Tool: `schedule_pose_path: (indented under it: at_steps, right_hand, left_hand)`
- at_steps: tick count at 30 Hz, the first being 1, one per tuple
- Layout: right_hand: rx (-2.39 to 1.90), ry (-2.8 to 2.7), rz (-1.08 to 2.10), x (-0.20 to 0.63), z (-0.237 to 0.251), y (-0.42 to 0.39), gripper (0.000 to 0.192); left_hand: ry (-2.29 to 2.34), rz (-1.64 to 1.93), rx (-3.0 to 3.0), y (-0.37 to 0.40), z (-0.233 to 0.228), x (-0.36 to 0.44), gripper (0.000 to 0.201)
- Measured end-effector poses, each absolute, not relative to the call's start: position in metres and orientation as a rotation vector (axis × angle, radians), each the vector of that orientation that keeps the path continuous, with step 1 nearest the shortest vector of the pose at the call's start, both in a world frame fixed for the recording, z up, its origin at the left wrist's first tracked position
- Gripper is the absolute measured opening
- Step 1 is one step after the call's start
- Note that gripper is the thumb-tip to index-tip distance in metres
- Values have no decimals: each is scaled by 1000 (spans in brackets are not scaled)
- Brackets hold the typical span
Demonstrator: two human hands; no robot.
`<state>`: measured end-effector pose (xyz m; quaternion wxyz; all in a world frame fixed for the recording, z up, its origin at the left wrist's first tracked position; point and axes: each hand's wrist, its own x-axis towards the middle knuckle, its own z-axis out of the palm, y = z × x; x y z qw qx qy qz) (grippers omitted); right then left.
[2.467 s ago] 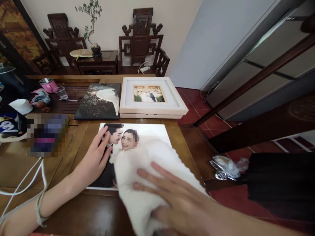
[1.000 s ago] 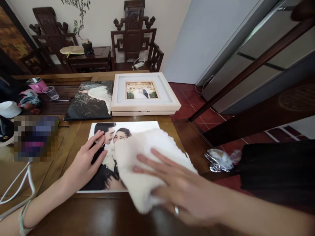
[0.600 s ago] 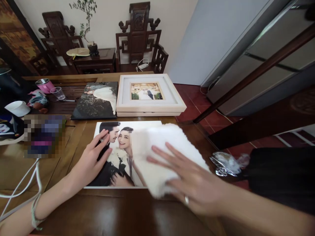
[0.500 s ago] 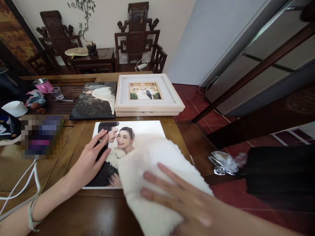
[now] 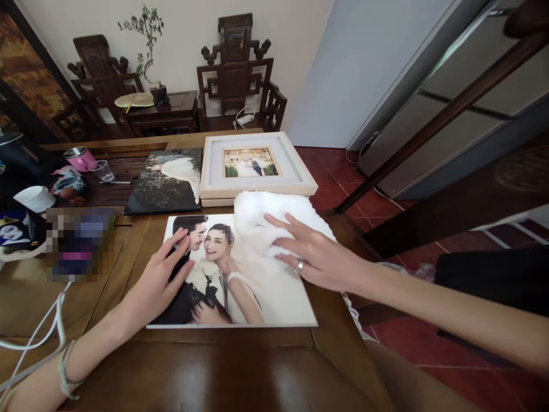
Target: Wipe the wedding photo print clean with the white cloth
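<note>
A large frameless photo print (image 5: 257,292) of a couple lies flat on the wooden table (image 5: 214,372). My left hand (image 5: 156,283) rests flat on its left edge with the fingers spread, holding it down. My right hand (image 5: 315,254) presses a fluffy white cloth (image 5: 266,214) onto the print's far right corner, fingers spread over it; a ring shows on one finger. The cloth overlaps the table beside the print and touches the front of the white frame behind it.
Behind the print lie a white framed picture (image 5: 257,166) and a dark photo panel (image 5: 169,180). At the left stand a pink cup (image 5: 79,157), a clear glass (image 5: 102,170) and a white bowl (image 5: 36,197). A white cord (image 5: 38,337) trails near my left wrist. Carved wooden chairs (image 5: 235,68) line the wall.
My right hand has swept the white cloth from the print's near right part up to its far right corner, uncovering most of the picture. My left hand has stayed in place.
</note>
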<state>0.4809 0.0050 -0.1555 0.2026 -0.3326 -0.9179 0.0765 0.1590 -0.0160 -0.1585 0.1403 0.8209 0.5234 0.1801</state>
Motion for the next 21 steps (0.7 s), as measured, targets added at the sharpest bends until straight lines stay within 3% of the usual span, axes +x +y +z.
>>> schedule_pose_path:
  at_steps: [7, 10, 15, 21]
  right_hand:
    - [-538, -2663, 292, 464, -140, -83, 19]
    - [-458, -2847, 353, 457, -127, -98, 38]
    - [-463, -2667, 294, 460, -145, -55, 19]
    - [-895, -2599, 166, 474, -155, 14, 24]
  left_hand:
    - [1511, 535, 2364, -15, -161, 160, 51]
    - [1490, 532, 2385, -14, -161, 159, 50]
    - [1471, 525, 2411, -14, -159, 157, 51]
    - [1485, 526, 2402, -14, -159, 159, 51]
